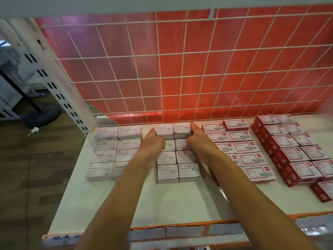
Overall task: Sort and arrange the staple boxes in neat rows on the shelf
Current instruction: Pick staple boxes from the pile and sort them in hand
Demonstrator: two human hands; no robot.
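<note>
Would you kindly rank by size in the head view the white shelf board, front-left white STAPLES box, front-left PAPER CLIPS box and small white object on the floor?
1. White shelf board
2. Front-left STAPLES box and front-left PAPER CLIPS box: alike
3. Small white floor object

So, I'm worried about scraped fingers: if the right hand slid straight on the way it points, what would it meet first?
Probably the white wire grid at the back. The right hand points along the paper clip boxes toward it, with no box ahead; depth is hard to judge.
</note>
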